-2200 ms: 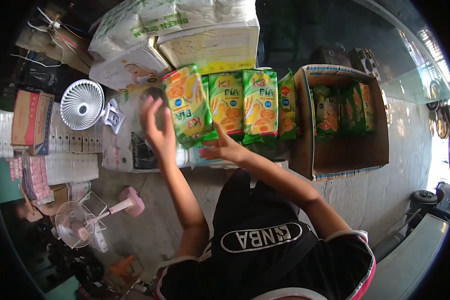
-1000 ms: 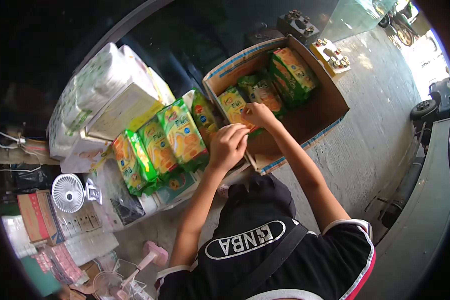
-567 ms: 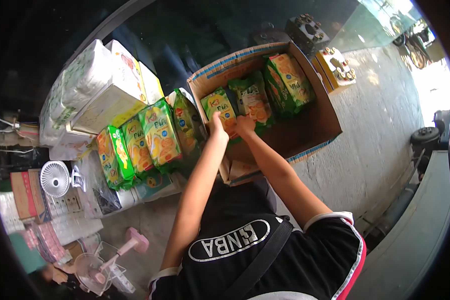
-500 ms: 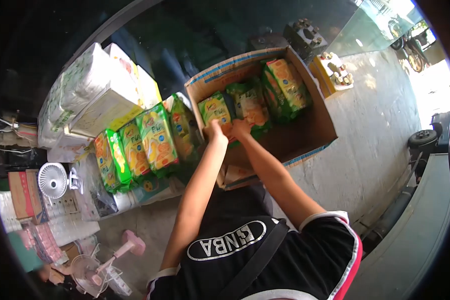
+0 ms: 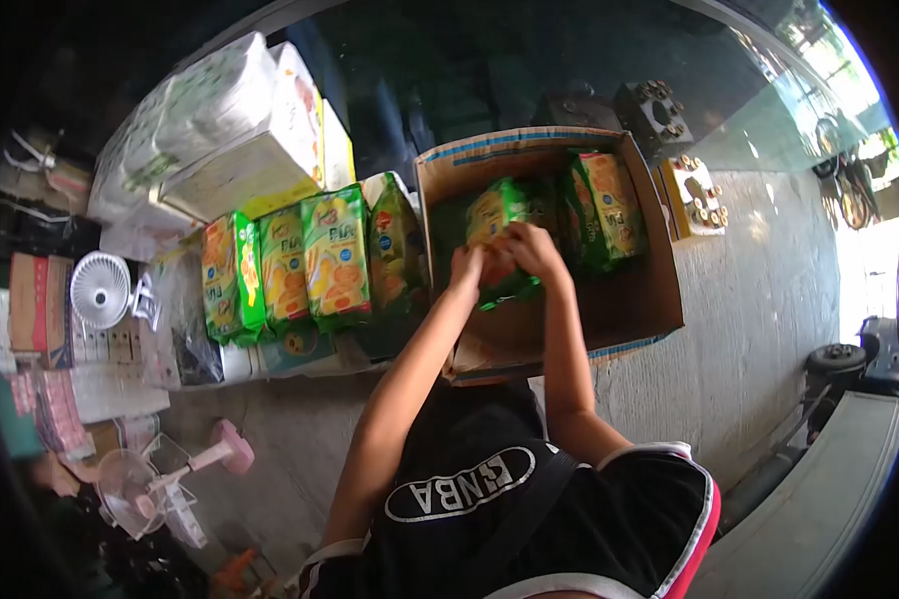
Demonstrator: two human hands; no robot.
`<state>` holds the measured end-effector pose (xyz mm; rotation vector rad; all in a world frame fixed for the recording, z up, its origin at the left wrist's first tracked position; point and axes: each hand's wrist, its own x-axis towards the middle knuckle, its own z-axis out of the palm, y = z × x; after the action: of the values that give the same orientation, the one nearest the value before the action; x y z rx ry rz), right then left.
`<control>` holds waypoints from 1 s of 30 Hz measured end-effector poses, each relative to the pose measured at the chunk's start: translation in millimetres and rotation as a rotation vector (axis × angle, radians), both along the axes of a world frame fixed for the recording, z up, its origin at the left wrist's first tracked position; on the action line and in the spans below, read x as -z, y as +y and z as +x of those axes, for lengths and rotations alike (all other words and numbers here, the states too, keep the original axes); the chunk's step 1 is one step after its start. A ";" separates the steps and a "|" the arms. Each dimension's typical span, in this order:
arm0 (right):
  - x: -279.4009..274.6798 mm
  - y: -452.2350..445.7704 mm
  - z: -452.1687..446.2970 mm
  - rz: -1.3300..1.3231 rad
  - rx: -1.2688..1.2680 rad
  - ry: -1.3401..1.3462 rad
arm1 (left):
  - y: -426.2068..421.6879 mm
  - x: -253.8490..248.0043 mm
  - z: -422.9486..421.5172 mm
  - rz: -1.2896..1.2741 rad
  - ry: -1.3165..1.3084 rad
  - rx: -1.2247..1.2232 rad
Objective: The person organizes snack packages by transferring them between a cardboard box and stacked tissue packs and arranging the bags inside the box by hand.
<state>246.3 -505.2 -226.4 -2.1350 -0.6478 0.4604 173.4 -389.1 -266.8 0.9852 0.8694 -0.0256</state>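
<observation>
Inside an open cardboard box (image 5: 559, 344), my left hand (image 5: 470, 268) and my right hand (image 5: 535, 251) are close together, fingers closed on the near end of a green-and-yellow snack bag (image 5: 489, 210). My fingers cover part of its front. Just beyond its right side another green bag (image 5: 537, 203) is partly hidden. Farther right in the box leans a bag (image 5: 607, 205) with orange food pictures. Left of the box, several similar bags stand in a row, among them a bag (image 5: 336, 258) marked "BIA" and a bag (image 5: 394, 245) against the box.
White wrapped packs (image 5: 210, 100) and a carton (image 5: 235, 165) are stacked behind the row of bags. A white fan (image 5: 102, 290) stands at left, a pink fan (image 5: 232, 446) below. A yellow-sided block with bottle-like tops (image 5: 694, 198) is right of the box.
Both hands have shifted right inside the box with the snack bag, which now sits closer to the other bags. The whole view has also turned a little.
</observation>
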 end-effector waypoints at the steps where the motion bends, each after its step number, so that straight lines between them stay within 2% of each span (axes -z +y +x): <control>1: 4.0 -13.7 4.9 0.108 -0.004 -0.100 | -7.2 -23.2 -4.8 -0.028 -0.121 -0.040; 2: -23.2 -22.6 0.1 0.105 0.088 0.027 | -14.5 -60.0 -10.6 -0.038 -0.141 -0.011; 3: -22.5 -30.6 3.3 0.406 0.117 0.113 | -19.2 -103.2 -19.7 -0.044 -0.160 0.005; 4: -29.1 -45.5 10.2 0.364 0.106 0.189 | -24.0 -144.7 -30.3 -0.017 -0.229 0.078; 5: -50.4 -46.9 -2.3 0.510 0.252 0.261 | -28.7 -168.7 -39.9 0.018 -0.297 0.152; 6: -84.3 -44.8 -17.7 0.682 0.287 0.378 | -35.3 -170.1 -48.7 0.232 -0.371 0.173; 7: -39.2 -52.4 -3.3 0.874 0.462 0.298 | -40.7 -172.0 -57.0 0.453 -0.433 0.202; 9: -89.7 -41.3 -19.0 0.854 0.199 0.220 | -45.8 -182.6 -77.0 0.644 -0.628 0.100; 11: -112.1 -22.7 -33.5 0.998 0.167 0.419 | -41.5 -195.4 -96.1 0.593 -0.689 0.035; 13: -135.3 6.8 -56.8 1.003 0.160 0.404 | -30.0 -203.2 -118.0 0.942 -0.651 -0.067; 14: -135.2 20.2 -64.1 1.038 0.116 0.402 | -19.7 -205.9 -128.4 0.952 -0.641 -0.103; 17: -144.3 67.2 -96.2 1.008 0.055 0.352 | 25.8 -208.7 -157.4 0.929 -0.601 -0.211; 19: -172.1 102.0 -123.7 0.878 -0.049 0.353 | 61.6 -217.5 -175.7 0.939 -0.544 -0.282; 21: -173.8 137.7 -139.8 0.824 -0.138 0.372 | 97.8 -224.9 -188.4 1.005 -0.610 -0.353; 22: -161.9 157.2 -142.3 0.836 -0.201 0.386 | 117.7 -221.5 -194.5 1.082 -0.584 -0.340; 24: -137.4 184.3 -136.2 0.618 -0.259 0.235 | 158.3 -205.0 -197.7 1.222 -0.570 -0.287; 25: -104.3 204.9 -130.8 0.549 -0.257 0.198 | 176.9 -198.7 -200.5 1.415 -0.469 -0.215; 26: -85.0 219.9 -128.5 0.471 -0.299 0.318 | 196.9 -180.1 -201.8 1.428 -0.415 -0.171; 28: -47.9 245.1 -144.5 0.415 -0.191 0.556 | 223.0 -137.2 -203.1 1.432 -0.375 -0.126; 29: -35.0 251.7 -154.0 0.373 -0.142 0.684 | 229.7 -118.8 -204.8 1.569 -0.161 -0.112; 30: -32.7 255.4 -167.9 0.365 -0.121 0.552 | 235.8 -108.0 -205.1 1.697 0.059 -0.102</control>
<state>78.3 -249.8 -193.7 -1.5341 -0.4941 0.8845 -31.7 -153.4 -158.8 2.4945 0.9008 0.9064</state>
